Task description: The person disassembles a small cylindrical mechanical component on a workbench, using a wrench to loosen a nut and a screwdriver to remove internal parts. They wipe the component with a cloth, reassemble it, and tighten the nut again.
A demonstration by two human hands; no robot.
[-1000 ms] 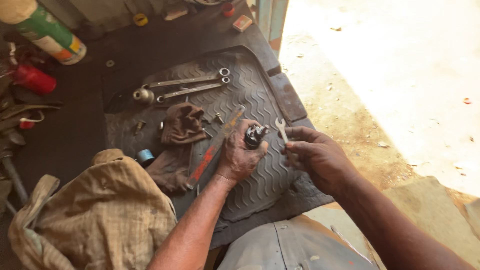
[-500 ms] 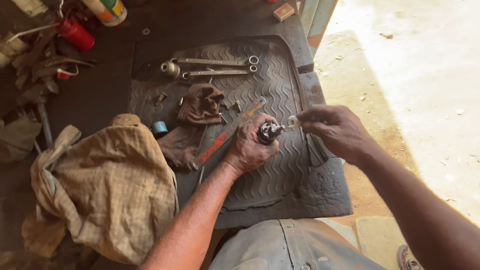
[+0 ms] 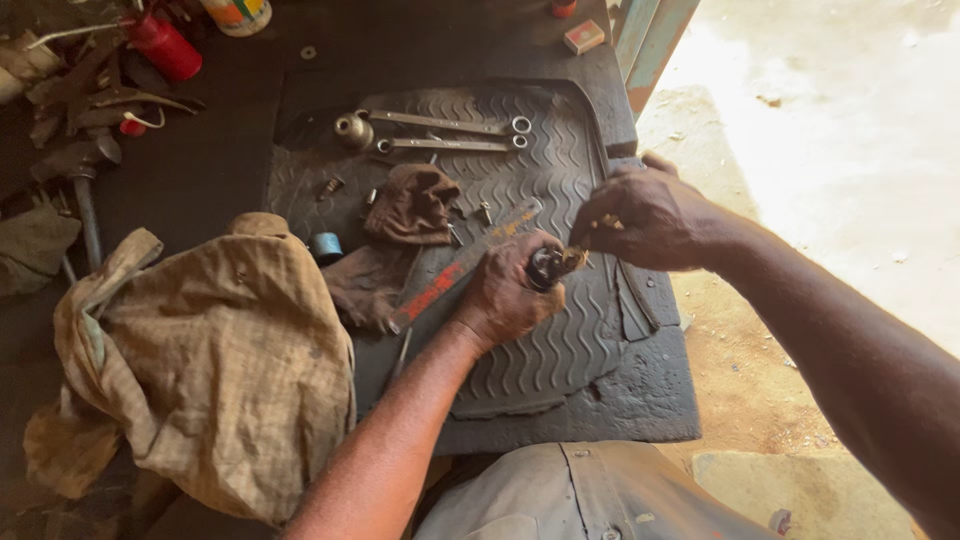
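The left hand is curled tight around a small dark metal part, gripping it over the ribbed mat. At its two o'clock, the right hand pinches its fingertips shut on the part's tip; what they pinch is too small to tell. Half a second ago the right hand sat further apart; the wrenches lie unmoved at eleven o'clock.

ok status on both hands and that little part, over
Left hand closed round a small dark metal part. Right hand pinching at the part's tip. Both over the ribbed rubber mat; wrenches lie apart, nothing blocking.
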